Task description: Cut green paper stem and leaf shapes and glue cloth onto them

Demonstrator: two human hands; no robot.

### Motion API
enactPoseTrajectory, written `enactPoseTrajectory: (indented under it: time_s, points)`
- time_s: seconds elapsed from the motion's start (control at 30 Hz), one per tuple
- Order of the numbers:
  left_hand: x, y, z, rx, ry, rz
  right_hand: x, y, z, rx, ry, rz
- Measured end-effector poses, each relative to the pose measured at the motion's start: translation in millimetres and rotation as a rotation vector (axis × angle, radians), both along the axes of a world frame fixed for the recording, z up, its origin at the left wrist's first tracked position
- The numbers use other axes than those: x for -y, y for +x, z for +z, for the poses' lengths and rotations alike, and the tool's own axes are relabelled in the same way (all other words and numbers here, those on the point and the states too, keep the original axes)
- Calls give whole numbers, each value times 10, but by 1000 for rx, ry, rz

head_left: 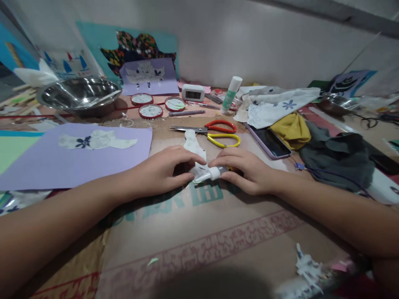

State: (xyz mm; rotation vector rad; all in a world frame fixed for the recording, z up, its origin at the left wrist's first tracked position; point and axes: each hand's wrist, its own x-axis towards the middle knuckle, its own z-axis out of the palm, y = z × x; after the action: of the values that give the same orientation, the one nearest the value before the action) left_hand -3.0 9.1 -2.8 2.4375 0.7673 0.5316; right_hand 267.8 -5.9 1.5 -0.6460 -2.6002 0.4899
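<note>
A small glue bottle (215,172) with a white cap and a pale nozzle lies sideways in my right hand (247,170), its tip pointing left. Its nozzle meets the lower end of a white fabric cutout (195,145) on the board. My left hand (170,168) holds that cutout, thumb and index finger curved over its lower part. Just beyond the hands rest scissors (215,133) with one red and one yellow handle, blades pointing left. Part of the cutout is hidden under my fingers.
Left lies a purple sheet (34,162) bearing a patterned fabric cutout (99,140). Behind stand a metal bowl (81,95), red-rimmed round dishes (151,111), a small digital clock (193,93) and a glue stick (230,95). Right are a phone (268,141) and fabric scraps (336,153).
</note>
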Motion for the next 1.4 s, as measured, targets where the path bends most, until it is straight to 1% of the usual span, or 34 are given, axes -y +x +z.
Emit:
enactPoseTrajectory:
  time_s: [0.17, 0.33, 0.53, 0.73, 0.87, 1.0, 1.1, 1.23, 1.4]
  points:
    - [-3, 1, -5, -7, -5, 3, 8, -10, 7, 14, -2, -6]
    - [-3, 5, 6, -3, -16, -1, 15, -20, 6, 21, 36, -11]
    - [-4, 4, 12, -3, -23, 6, 22, -6, 2, -8, 43, -29]
    - [-8, -8, 10, -5, -48, 14, 37, -26, 15, -29, -18, -31]
    - [-1, -11, 46, 31, -126, 29, 34, -44, -3, -7, -3, -42]
    - [11, -12, 61, 132, -290, 78, 35, -44, -20, -43, -1, -92]
    - [11, -11, 40, 196, -384, 82, 36, -42, -19, -61, 0, -128]
    - [4, -2, 17, 195, -418, 65, 31, -48, -15, -69, -10, -146]
    - [-10, -2, 14, 227, -449, 89, 19, -49, -36, -66, -10, -135]
